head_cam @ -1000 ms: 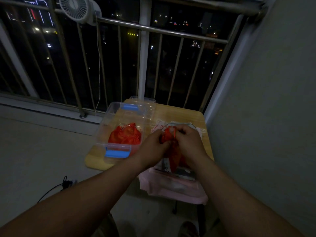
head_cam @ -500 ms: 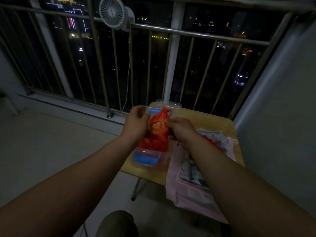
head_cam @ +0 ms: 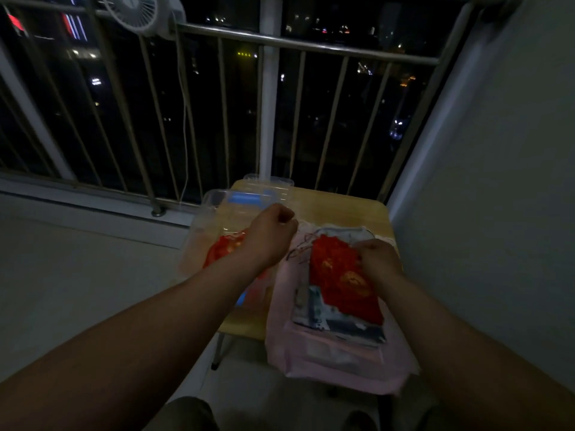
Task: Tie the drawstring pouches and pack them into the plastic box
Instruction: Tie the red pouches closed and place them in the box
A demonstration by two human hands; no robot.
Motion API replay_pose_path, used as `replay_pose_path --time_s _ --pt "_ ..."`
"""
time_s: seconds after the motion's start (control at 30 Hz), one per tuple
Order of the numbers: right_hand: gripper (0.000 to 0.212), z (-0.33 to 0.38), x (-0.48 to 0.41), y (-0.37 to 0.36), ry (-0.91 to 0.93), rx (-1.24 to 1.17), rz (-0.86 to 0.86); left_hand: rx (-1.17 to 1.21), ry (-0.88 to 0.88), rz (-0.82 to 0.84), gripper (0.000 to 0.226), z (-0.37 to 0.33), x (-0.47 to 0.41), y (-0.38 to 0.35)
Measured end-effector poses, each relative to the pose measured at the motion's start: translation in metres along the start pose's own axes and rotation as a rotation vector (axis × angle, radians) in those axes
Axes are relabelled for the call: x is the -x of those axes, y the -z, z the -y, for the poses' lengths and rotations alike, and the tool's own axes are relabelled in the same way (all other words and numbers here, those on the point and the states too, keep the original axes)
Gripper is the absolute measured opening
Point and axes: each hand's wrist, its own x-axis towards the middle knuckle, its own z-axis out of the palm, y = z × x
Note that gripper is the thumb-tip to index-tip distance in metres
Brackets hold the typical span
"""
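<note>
A clear plastic box (head_cam: 208, 203) with blue latches stands open on the left of the small wooden table (head_cam: 342, 206). Red pouches (head_cam: 222, 248) lie inside it. My left hand (head_cam: 269, 236) hovers over the box's right edge with loosely curled fingers, and I see nothing in it. On the right, another red drawstring pouch (head_cam: 339, 278) with gold print lies flat on a stack of pink bags (head_cam: 342, 359). My right hand (head_cam: 378, 259) grips this pouch at its upper right edge. Thin drawstrings (head_cam: 298, 251) trail from its top left.
The box's clear lid (head_cam: 268, 181) lies behind the box at the table's far edge. A metal railing (head_cam: 311, 48) with a clipped-on fan (head_cam: 133, 7) runs behind the table. A grey wall (head_cam: 497, 181) stands close on the right. The pink stack overhangs the table's near edge.
The tied red pouch that both hands held went left and into the box. My left hand let go of it, and my right hand moved back onto the pouch on the pink stack.
</note>
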Motion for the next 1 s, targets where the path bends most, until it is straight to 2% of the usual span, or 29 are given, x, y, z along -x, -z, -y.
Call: replay_pose_path --time_s 0.1,0.2,0.33,0.47,0.53,0.6,0.8,1.0 --pt "0.032 -0.021 -0.001 0.011 -0.014 0.046 -0.010 -0.052 0.001 0.124 0.018 -0.005 -0.002 -0.035" --pt "0.025 -0.036 0.003 0.018 0.012 0.163 0.086 -0.168 0.064 0.224 0.021 0.002 -0.002 -0.073" --pt "0.032 -0.049 0.002 0.015 0.015 0.184 0.208 -0.151 0.201 0.337 0.018 0.017 -0.005 -0.109" --pt "0.029 -0.060 -0.004 0.011 0.030 0.219 0.141 -0.117 0.249 0.329 0.032 0.028 -0.013 -0.133" --pt "0.026 -0.064 -0.005 0.011 0.033 0.243 0.073 -0.103 0.245 0.300 0.027 0.028 -0.015 -0.140" --pt "0.022 -0.065 -0.004 0.014 0.033 0.176 0.032 -0.070 0.247 0.263 0.013 0.028 -0.016 -0.141" --pt "0.028 -0.056 0.009 0.013 -0.012 -0.387 0.073 0.262 0.285 0.271 0.017 0.017 0.000 -0.129" --pt "0.030 -0.038 0.028 0.003 -0.066 -0.557 0.074 0.546 0.359 0.263 0.022 0.007 0.022 -0.113"
